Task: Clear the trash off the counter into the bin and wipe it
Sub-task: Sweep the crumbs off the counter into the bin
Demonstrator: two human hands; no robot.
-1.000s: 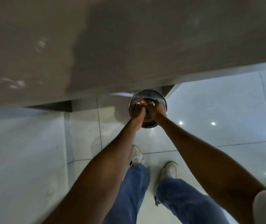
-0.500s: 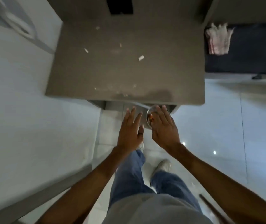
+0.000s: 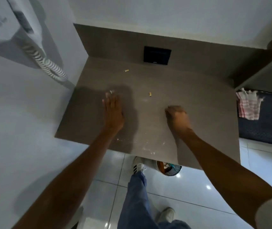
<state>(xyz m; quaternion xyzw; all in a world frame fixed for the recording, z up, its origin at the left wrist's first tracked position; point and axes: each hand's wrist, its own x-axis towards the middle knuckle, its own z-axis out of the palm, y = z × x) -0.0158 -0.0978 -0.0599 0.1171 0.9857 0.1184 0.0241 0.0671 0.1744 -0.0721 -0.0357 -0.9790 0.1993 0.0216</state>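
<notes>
The grey counter [image 3: 206, 100] carries small trash: a yellowish stub [image 3: 126, 70] near the back, another stub [image 3: 150, 94] in the middle, a white scrap [image 3: 111, 91] and pale crumbs [image 3: 146, 148] near the front edge. My left hand [image 3: 113, 113] lies flat over the counter, fingers spread, its fingertips at the white scrap. My right hand [image 3: 178, 119] hovers right of centre with the fingers curled under; nothing shows in it. The metal bin [image 3: 169, 168] with trash inside stands on the floor, partly hidden under the counter's front edge.
A pink-and-white checked cloth [image 3: 248, 105] lies on a dark blue surface [image 3: 267, 126] to the right. A black wall plate [image 3: 157, 55] sits behind the counter. A coiled cord [image 3: 49, 65] hangs on the left wall. My feet stand on glossy white tiles [image 3: 198, 187].
Both hands have risen from the bin under the counter and now reach over the counter top. The view has tilted up from the floor to the counter.
</notes>
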